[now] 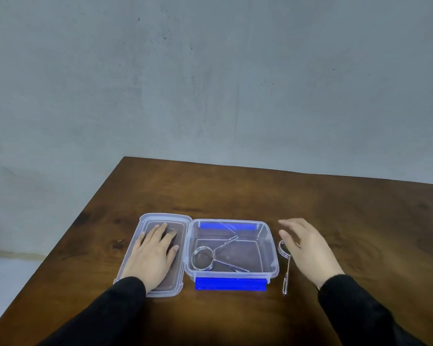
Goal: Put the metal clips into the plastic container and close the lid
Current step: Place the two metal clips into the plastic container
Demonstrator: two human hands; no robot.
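The left hand [153, 255] lies flat with the palm down, fingers stretched forward and only a little spread, the thumb pointing to the inner side. The right hand [308, 248] is open and raised a little, palm turned down and inward, the fingers loosely curved and pointing forward-left; nothing is held between them. Both forearms are covered by black sleeves [355, 310] and come in from the lower edge, well apart from each other.
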